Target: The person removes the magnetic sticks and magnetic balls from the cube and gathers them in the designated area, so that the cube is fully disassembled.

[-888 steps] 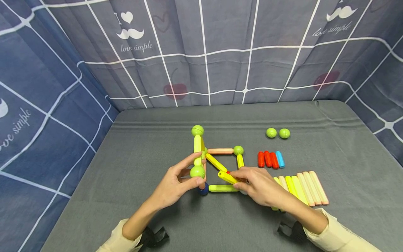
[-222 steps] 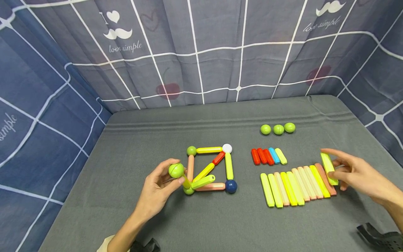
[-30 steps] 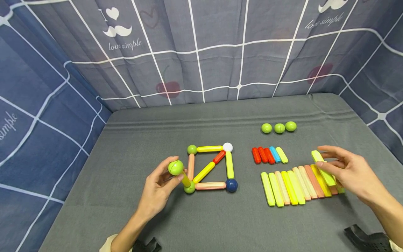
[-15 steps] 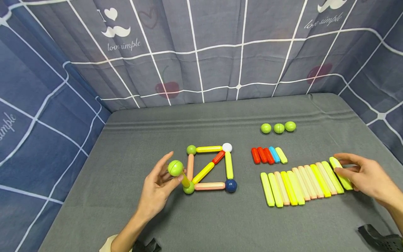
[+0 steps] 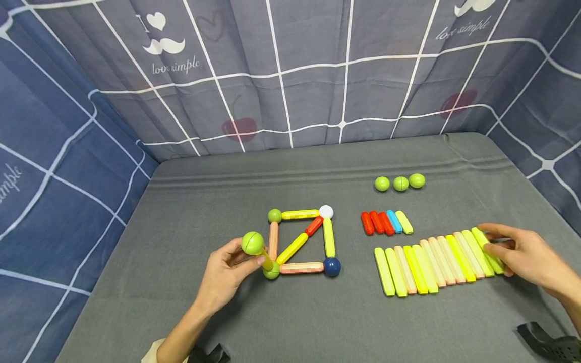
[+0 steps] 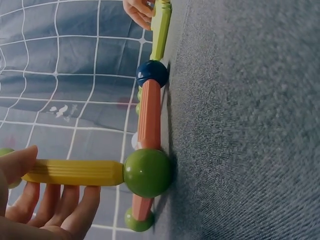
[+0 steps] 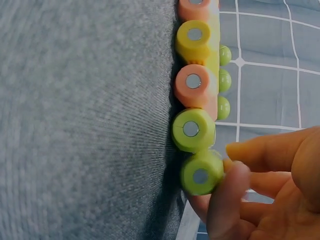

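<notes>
My left hand (image 5: 222,282) grips an upright yellow magnetic rod (image 6: 75,172), its lower end on a green corner ball (image 6: 147,172) and another green ball (image 5: 252,243) on top. That corner belongs to a flat square of rods with a white ball (image 5: 326,212), a navy ball (image 5: 332,266) and a far green ball (image 5: 274,216). A yellow rod (image 5: 292,249) and a short red rod (image 5: 314,226) form its diagonal. My right hand (image 5: 528,257) pinches a lime rod (image 7: 202,172) at the right end of a row, against the neighbouring lime rod (image 7: 192,131).
The row of lime, yellow and peach rods (image 5: 419,269) lies right of the square on the grey cloth (image 5: 218,191). Behind it are short red rods (image 5: 375,222), a blue rod (image 5: 394,222) and a short lime rod (image 5: 404,222). Three green balls (image 5: 401,183) sit farther back.
My right hand has brought the lime rod from above the row down to its right end and closed the gap. Earlier, a lime rod came off the square's near-left corner. My left hand stays there.
</notes>
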A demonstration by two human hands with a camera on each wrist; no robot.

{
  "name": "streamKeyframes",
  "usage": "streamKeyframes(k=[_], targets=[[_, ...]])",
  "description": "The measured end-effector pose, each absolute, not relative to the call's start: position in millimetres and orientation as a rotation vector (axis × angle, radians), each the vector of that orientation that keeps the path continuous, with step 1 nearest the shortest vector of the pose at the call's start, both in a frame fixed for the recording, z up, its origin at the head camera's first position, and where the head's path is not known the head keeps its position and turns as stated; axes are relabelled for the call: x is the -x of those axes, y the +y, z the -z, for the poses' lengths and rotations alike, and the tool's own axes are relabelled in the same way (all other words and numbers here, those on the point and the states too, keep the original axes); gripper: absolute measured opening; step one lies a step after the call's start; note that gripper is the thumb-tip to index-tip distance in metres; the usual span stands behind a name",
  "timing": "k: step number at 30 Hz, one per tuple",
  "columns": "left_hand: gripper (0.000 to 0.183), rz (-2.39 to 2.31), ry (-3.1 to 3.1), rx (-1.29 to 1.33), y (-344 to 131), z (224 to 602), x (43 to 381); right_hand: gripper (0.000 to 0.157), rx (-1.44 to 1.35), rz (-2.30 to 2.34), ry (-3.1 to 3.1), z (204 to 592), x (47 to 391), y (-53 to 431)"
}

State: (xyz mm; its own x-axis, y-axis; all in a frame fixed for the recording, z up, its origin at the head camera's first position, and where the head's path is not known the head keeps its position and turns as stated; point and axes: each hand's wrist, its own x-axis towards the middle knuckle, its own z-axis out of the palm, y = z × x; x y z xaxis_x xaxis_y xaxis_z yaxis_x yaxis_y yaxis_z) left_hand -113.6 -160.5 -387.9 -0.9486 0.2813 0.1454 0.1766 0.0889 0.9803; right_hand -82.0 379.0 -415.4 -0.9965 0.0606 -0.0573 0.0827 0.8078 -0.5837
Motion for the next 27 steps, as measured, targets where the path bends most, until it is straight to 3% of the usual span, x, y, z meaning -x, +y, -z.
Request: streamKeyframes(k=[16,27], targets=[[0.037,-2.076,2.164,-0.333,-159.4,390.2,116.7,0.041,-0.136,0.937,3.041,403.6,80.6,363.6],[0.033,-2.129,2.118,-0.313,-158.4,391.8,116.6,0.029,0.403,1.266,2.973,355.7,94.3,269.8]])
